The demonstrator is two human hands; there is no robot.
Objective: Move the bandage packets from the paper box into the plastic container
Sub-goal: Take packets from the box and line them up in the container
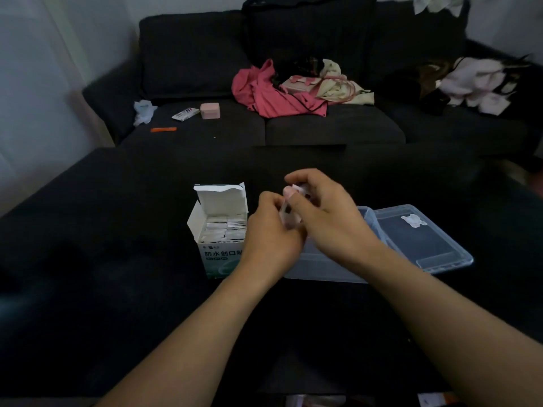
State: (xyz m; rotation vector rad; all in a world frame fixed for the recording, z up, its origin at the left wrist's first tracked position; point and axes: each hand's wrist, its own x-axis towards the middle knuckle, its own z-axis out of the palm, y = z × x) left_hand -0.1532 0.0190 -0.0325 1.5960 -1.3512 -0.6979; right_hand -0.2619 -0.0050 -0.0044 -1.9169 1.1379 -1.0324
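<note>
Both forearms reach in from the near edge and meet over the middle of the dark table (123, 259). Left hand (271, 230): fingers curled, pinching the lower end of a small bundle of bandage packets (289, 207). Right hand (320, 205): fingers curled over the upper end of the same bundle, thumb on its near face. Bundle held in the air, between the two containers and slightly above both. How many packets are in it I cannot tell; the picture is blurred there.

Paper box (219, 230) stands just left of the hands, flap up, more packets (223, 230) packed on edge inside and close to the rim. Plastic container (320, 265) sits directly under and right of the hands, mostly hidden by the wrists. What it holds I cannot see. Its clear lid (423, 239) lies open to the right, a pale sticker on it.

Risks, as I judge them:
- Packets are thin and slick; a loose pinch on a stack could let the inner ones slide out and fall on the table rather than in the container.
- Left wrist passes near the box's right wall. The box looks light and tall, so a brush could tip it and spill the remainder.
- Low light and a dark surface mean a dropped packet could be missed.
- Release too far toward the near side would land short of the container's rim.
</note>
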